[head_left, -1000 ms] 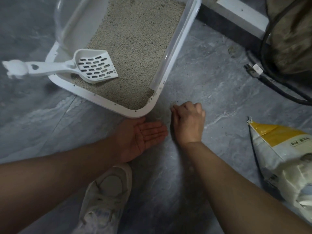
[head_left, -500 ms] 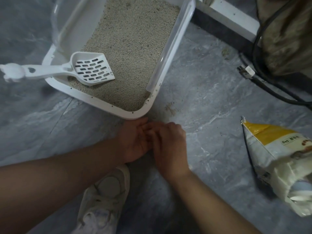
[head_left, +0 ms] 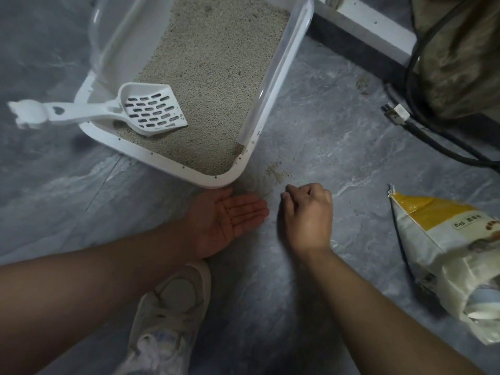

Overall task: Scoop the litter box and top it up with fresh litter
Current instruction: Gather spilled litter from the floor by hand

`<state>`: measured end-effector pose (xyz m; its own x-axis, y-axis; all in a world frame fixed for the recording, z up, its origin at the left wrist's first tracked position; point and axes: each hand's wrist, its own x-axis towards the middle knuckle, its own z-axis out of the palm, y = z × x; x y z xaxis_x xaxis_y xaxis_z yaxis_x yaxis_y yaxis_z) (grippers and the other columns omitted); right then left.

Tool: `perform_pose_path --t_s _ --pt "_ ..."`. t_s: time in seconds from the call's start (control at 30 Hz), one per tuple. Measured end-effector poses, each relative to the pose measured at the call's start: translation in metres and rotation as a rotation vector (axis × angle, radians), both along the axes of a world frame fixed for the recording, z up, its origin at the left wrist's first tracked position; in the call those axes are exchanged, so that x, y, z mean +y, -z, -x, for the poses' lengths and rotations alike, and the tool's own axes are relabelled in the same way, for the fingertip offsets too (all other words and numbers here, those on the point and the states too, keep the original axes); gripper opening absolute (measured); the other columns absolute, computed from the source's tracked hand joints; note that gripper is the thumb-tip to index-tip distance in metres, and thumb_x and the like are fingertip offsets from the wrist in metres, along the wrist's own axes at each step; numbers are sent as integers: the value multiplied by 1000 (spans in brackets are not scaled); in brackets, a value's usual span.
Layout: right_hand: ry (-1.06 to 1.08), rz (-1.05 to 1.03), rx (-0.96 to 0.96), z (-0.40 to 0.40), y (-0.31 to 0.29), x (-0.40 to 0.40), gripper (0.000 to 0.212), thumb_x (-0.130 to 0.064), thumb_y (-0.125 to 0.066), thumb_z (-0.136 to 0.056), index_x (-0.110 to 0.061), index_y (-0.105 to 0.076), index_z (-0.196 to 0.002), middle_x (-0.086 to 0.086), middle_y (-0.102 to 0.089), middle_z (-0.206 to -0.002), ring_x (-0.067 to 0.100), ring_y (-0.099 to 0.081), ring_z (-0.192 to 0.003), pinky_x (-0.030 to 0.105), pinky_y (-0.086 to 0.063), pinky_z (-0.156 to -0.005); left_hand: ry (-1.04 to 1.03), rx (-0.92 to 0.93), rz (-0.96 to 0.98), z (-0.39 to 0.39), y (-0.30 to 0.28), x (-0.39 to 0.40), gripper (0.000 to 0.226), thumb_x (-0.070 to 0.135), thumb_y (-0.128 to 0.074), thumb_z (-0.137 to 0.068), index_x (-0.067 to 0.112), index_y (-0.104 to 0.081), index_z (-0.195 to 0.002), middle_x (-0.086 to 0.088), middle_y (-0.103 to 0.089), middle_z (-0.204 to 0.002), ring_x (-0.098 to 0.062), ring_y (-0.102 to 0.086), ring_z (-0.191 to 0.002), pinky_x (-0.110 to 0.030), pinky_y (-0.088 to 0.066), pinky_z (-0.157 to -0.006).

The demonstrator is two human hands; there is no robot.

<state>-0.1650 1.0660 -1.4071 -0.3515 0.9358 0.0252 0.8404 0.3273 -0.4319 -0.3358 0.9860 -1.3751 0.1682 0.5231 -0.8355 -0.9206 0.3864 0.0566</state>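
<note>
Spill cleanup beside the litter box

Stray granules (head_left: 276, 171) sit on the floor (head_left: 338, 158) just off the near corner of the litter box (head_left: 216, 182). Left hand (head_left: 230, 216) lies palm up, fingers straight, a few grains on it, acting as the dustpan. Right hand (head_left: 308, 212) has fingers curled, knuckles up; can't tell if it's pinching anything. Advice: sweep with the finger edge toward the flat palm, keep the palm on the floor, then tip it into the box. Scoop (head_left: 154, 109) rests on the litter, handle over the rim. Litter bag (head_left: 446, 253) lies to the right, well apart.
</note>
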Motion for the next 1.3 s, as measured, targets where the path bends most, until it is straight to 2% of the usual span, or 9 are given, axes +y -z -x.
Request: perform_pose_path --t_s 0.23,0.37,0.43,0.53,0.6,0.73,0.93,1.2,1.3 --pt "-62 -79 -3 17 8 6 22 -26 -62 -91 -15 -78 -100 7 -59 -83 31 -51 -77 42 -48 -68 8 -12 -7 4 5 -3 51 25 -42 -102 -16 -72 -97 -34 -67 -115 -42 -67 -108 -55 -55 -88" --pt "-52 -88 19 23 9 9 21 -27 -64 -92 -17 -78 -102 6 -59 -84 31 -50 -78 43 -49 -68 8 -12 -17 6 5 -2 51 26 -42 -102 -16 -71 -98 -34 -67 -116 -42 -68 -107 -55 -55 -89" --pt "-33 -56 48 21 7 12 23 -30 -65 -92 -18 -77 -109 6 -57 -88 30 -50 -83 44 -49 -74 11 -15 -21 6 4 -2 50 26 -43 -102 -16 -68 -102 -34 -67 -115 -42 -68 -107 -54 -55 -88" --pt "-5 70 -2 21 4 22 45 -42 -67 -91 -19 -65 -130 6 -51 -101 27 -49 -97 42 -47 -89 17 -27 -24 5 2 -2 50 27 -42 -102 -16 -69 -104 -34 -67 -116 -43 -67 -108 -54 -55 -88" --pt "-34 88 -44 22 4 28 53 -48 -67 -89 -21 -62 -134 5 -49 -103 26 -48 -99 41 -45 -92 19 -32 -23 5 2 -2 51 26 -41 -103 -17 -70 -104 -35 -67 -116 -44 -67 -108 -54 -55 -88" --pt "-102 43 -31 30 1 33 43 -48 -67 -89 -26 -69 -126 3 -50 -100 26 -48 -96 39 -43 -90 22 -34 -22 6 3 -2 52 27 -42 -103 -16 -72 -99 -35 -67 -114 -43 -67 -107 -53 -56 -87" --pt "-366 -143 -139 30 0 26 26 -36 -61 -96 -25 -72 -116 8 -53 -91 31 -48 -81 40 -40 -71 12 -41 -29 8 4 -2 54 27 -42 -103 -15 -73 -94 -35 -67 -115 -44 -67 -106 -55 -55 -87" --pt "-305 -156 -187 14 -1 23 26 -36 -59 -98 -26 -72 -117 6 -52 -90 27 -44 -81 38 -36 -71 18 -40 -37 8 4 -1 55 28 -41 -103 -14 -74 -94 -34 -67 -116 -43 -68 -106 -51 -57 -88" --pt "-407 -174 -165 14 -2 22 25 -33 -62 -97 -24 -72 -117 7 -52 -89 29 -46 -80 39 -36 -69 16 -34 -41 8 5 -1 54 28 -41 -103 -14 -74 -94 -34 -67 -116 -44 -68 -107 -53 -55 -90"
